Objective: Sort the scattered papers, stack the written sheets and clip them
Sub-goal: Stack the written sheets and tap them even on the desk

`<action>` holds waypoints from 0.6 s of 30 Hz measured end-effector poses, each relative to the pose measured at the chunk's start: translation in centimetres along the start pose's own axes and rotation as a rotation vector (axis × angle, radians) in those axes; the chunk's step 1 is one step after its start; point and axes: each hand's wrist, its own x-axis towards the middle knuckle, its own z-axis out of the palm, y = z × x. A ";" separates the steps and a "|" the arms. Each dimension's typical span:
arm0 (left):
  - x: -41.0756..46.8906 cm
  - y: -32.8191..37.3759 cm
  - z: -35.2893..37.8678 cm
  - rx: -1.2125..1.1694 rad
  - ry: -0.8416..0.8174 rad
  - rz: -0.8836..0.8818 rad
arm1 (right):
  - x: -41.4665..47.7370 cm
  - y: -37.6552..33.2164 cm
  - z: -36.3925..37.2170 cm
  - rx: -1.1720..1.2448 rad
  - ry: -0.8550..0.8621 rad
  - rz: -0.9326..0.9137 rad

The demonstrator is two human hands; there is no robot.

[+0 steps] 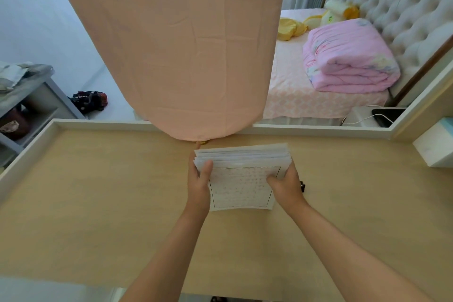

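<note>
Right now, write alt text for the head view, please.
Left hand and right hand hold a stack of written sheets by its sides on a beige desk. A small black object lies beside the right hand.

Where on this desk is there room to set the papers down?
Bare desk spreads left of the left hand to the rim, and right between clip and white box. Tightest at the back, where the cloth hangs near the papers.

Matt white paper in the stack (245,186), smooth pale wood-grain tabletop (98,203), creased peach cloth (171,44) at twelve o'clock, soft quilted blanket (348,61) at two.
</note>
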 end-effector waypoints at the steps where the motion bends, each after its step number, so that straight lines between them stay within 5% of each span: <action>1: -0.1 0.1 0.2 -0.012 0.025 -0.004 | 0.0 -0.1 -0.1 0.014 -0.006 0.008; 11: 1.0 2.7 1.7 -0.017 0.337 -0.102 | 0.1 0.2 -0.4 0.033 -0.038 -0.005; 18: 0.9 3.2 2.1 0.086 0.295 -0.048 | -0.1 -0.2 -0.3 0.046 -0.025 0.001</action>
